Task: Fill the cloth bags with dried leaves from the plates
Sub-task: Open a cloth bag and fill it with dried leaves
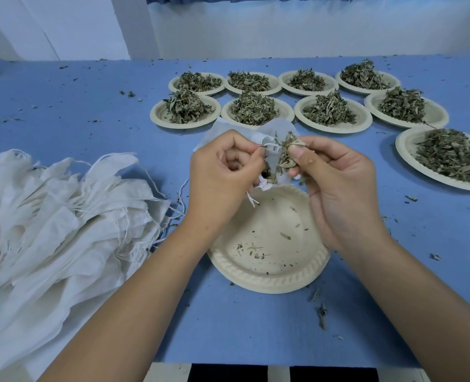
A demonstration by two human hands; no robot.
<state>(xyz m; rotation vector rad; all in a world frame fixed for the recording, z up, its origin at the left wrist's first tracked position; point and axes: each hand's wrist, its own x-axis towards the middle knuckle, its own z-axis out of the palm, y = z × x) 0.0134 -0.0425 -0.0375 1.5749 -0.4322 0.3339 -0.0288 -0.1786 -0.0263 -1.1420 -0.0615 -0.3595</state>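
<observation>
My left hand (223, 172) grips the rim of a white cloth bag (276, 128) and holds its mouth open above a nearly bare paper plate (269, 271). My right hand (335, 183) pinches a clump of dried leaves (286, 154) at the bag's opening. Only crumbs lie on the plate below. Beyond the hands stand several plates heaped with dried leaves (253, 108), and one more heaped plate (448, 158) lies to the right.
A pile of white drawstring cloth bags (63, 216) covers the left of the blue table (63, 106). Leaf crumbs are scattered over the cloth. A white wall with a blue curtain rises behind the table.
</observation>
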